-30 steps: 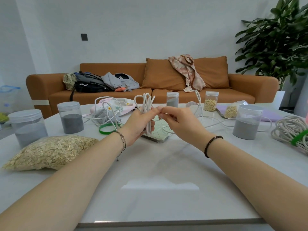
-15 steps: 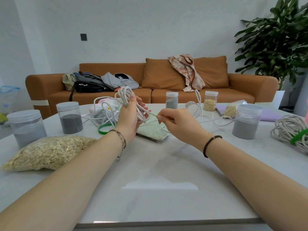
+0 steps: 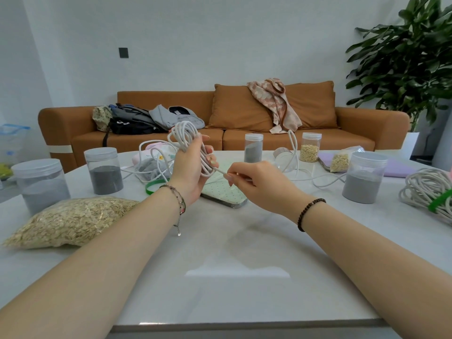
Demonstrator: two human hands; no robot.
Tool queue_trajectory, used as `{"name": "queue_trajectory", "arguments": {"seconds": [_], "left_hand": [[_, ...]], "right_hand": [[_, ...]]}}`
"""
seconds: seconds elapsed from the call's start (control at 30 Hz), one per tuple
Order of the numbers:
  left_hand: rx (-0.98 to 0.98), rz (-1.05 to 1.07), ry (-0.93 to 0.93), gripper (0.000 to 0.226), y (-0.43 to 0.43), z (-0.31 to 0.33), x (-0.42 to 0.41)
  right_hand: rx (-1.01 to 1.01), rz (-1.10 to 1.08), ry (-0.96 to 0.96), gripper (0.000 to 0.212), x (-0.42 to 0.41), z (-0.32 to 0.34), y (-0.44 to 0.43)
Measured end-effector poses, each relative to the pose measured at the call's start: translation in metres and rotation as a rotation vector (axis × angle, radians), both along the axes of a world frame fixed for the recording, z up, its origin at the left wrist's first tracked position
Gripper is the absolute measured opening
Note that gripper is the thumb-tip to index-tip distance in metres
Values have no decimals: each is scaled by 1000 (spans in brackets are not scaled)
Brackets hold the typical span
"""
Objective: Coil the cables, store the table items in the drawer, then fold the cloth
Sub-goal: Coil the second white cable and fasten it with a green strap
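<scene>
My left hand [image 3: 192, 171] is raised over the white table [image 3: 234, 253] and grips a bundle of white cable loops [image 3: 187, 139] wound around its fingers. My right hand [image 3: 254, 183] pinches the free strand of that cable just right of the bundle. The loose cable [image 3: 325, 181] trails off to the right across the table. Under the hands lies a green dotted phone [image 3: 225, 192]. A second white cable [image 3: 156, 155] lies tangled behind my left hand, on a pink and grey cloth heap [image 3: 146, 167]. A coiled cable with a green tie [image 3: 430, 192] rests at the far right.
A bag of oats [image 3: 71, 220] lies at front left. Lidded jars of grey sand stand at left [image 3: 39, 184], [image 3: 104, 170], middle back [image 3: 253, 148] and right [image 3: 364, 177]. An oat jar [image 3: 310, 146] and a purple pouch [image 3: 396, 165] sit at the back right. An orange sofa stands behind.
My left hand has turned and lifted the cable bundle up and to the left. My right hand has shifted slightly right, keeping the strand pinched and drawn toward the bundle.
</scene>
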State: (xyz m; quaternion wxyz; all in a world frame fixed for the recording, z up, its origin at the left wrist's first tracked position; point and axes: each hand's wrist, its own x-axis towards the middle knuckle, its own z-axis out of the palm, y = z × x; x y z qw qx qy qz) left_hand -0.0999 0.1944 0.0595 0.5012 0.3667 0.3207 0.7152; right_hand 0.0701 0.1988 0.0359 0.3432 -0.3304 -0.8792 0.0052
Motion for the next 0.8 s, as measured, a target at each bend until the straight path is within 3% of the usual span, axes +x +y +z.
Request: {"name": "queue_trajectory", "arguments": {"seconds": [0.3, 0.43, 0.6, 0.8], "left_hand": [[10, 347, -268, 21, 10, 6, -28], [17, 231, -300, 16, 7, 7, -25], [-45, -91, -70, 11, 2, 4, -12], [-182, -215, 235, 12, 1, -10, 2]], "right_hand": [[-177, -76, 30, 30, 15, -1, 15], [-204, -192, 67, 28, 17, -3, 22], [-116, -254, 136, 22, 23, -1, 24], [92, -244, 144, 21, 18, 4, 16]]}}
